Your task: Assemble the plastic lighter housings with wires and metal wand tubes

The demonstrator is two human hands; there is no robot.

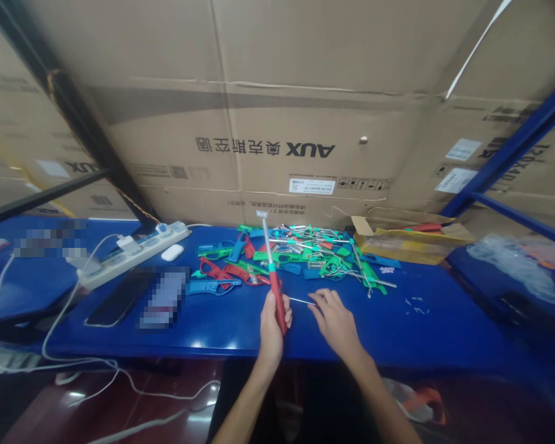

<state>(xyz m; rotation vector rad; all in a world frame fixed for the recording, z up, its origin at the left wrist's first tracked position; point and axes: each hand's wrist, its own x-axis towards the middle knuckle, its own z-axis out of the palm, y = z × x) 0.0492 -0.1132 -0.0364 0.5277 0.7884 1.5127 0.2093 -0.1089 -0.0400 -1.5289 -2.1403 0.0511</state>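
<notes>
My left hand (272,317) is closed around the red handle of a long-nosed lighter (275,290), held upright above the near part of the table. The lighter has a green collar and a silver tube, with a small white printed tag at its top. My right hand (333,317) pinches a thin metal rod (300,300), which points left towards the lighter's handle; whether its end touches the handle is hidden. Beyond my hands lies a pile of lighter parts (300,253): green, blue and red handle shells, metal tubes and wires.
An open cardboard box (404,245) with red pieces stands at the back right. Small white bits (417,305) lie on the blue table (398,342). To the left are a power strip (134,259), a white earbud case (172,252) and two phones (164,297). Large cartons (268,74) stand behind.
</notes>
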